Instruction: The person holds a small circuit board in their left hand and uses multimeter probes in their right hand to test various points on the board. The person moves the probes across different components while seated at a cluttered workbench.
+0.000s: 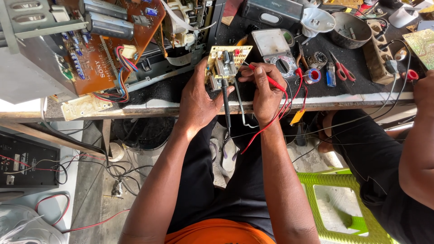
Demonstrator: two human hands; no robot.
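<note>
A crowded bench (135, 106) carries a meter (276, 51) and scissors (341, 68) near its front edge. Over that edge the left hand (199, 101) grips a small yellow circuit board (224, 62) together with a black probe (225, 101). The right hand (266, 88) pinches a red probe (266, 77), its tip touching the board.

— What's around, by the clock?
— A cluttered workbench (181, 107) with a dark top runs across twelve o'clock, in bright daylight.
— And lower down?
— Grey concrete floor (90, 190) at seven, strewn with loose wires (90, 167). A green plastic chair (334, 203) stands at four. A black speaker box (27, 160) sits at nine.
</note>
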